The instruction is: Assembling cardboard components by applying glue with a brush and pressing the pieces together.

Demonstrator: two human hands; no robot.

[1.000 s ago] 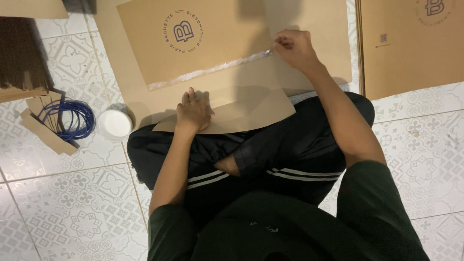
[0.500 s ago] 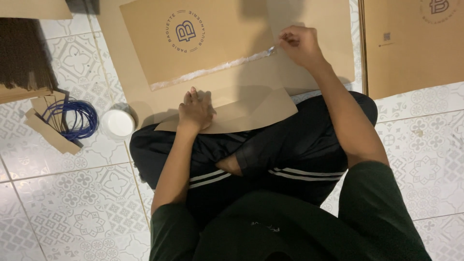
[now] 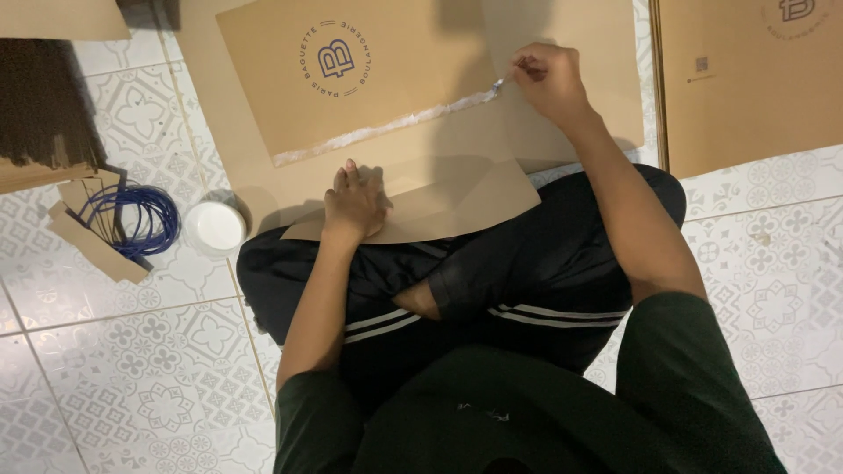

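Left hand [image 3: 354,204] is lying flat, open, on the flap [image 3: 457,206]; right hand [image 3: 549,81] is pinching a brush [image 3: 502,84] at the glue line [image 3: 386,130]; tub [image 3: 214,227] is sitting by the sheet's left corner.

A flattened paper bag [image 3: 386,96] lies on the tiled floor [image 3: 132,377] at twelve o'clock of the crossed legs [image 3: 492,290]. A round cup [image 3: 215,228] sits at nine o'clock, a cord coil [image 3: 132,215] just beyond it.

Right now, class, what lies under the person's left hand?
The left hand presses flat on a brown paper flap lying across the lap of the dark trousers. Whatever lies beneath the flap is covered. The right hand works at the white glue strip.
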